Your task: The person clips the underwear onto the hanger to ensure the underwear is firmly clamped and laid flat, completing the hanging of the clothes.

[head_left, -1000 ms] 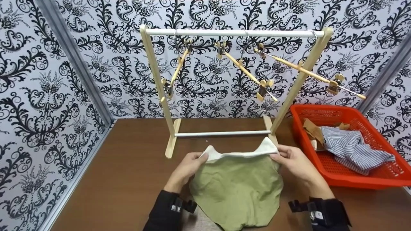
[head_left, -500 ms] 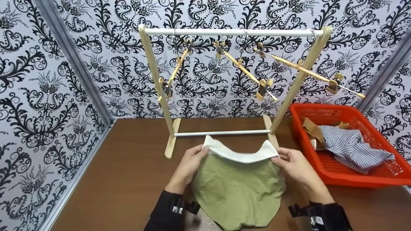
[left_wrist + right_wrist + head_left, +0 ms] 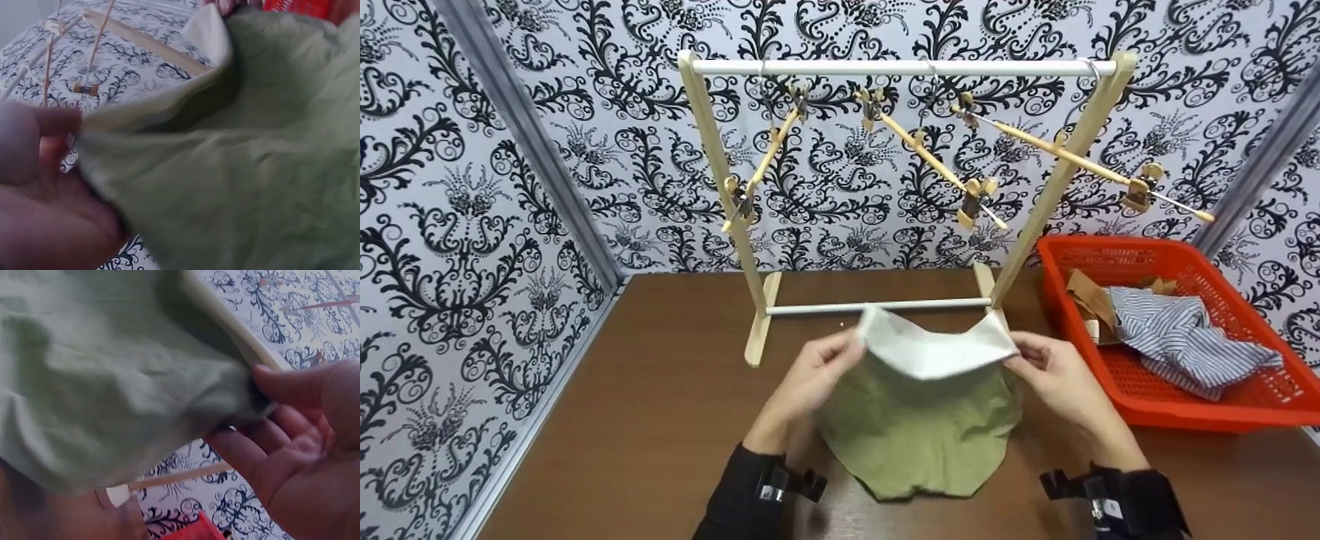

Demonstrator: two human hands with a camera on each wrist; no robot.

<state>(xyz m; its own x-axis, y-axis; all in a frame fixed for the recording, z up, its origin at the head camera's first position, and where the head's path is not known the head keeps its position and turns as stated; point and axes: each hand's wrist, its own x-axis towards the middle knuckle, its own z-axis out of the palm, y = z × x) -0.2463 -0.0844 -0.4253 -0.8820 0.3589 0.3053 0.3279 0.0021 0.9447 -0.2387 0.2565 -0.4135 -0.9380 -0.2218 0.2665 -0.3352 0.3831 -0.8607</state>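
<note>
Green briefs (image 3: pixel 919 435) with a white band along the top hang spread between both hands in the head view. My left hand (image 3: pixel 814 379) pinches the left end of the white band, while my right hand (image 3: pixel 1057 382) grips the right end. The band sags in the middle between them. Seen from the left wrist, the briefs (image 3: pixel 253 180) gape at the top edge, and the thumb and fingers hold one corner. In the right wrist view, thumb and fingers pinch the other corner of the blurred fabric (image 3: pixel 112 382).
Beyond the hands stands a wooden rack (image 3: pixel 900 67) with three clip hangers (image 3: pixel 930 157) on its white rail. To the right, a red basket (image 3: pixel 1185 420) holds a striped cloth (image 3: pixel 1177 330) and a brown one (image 3: pixel 1091 300). Brown tabletop (image 3: pixel 660 420) shows at left.
The briefs have risen, their lower edge moving away from the front of the table. My left hand has shifted to the right and the band has tilted; both hands keep their hold.
</note>
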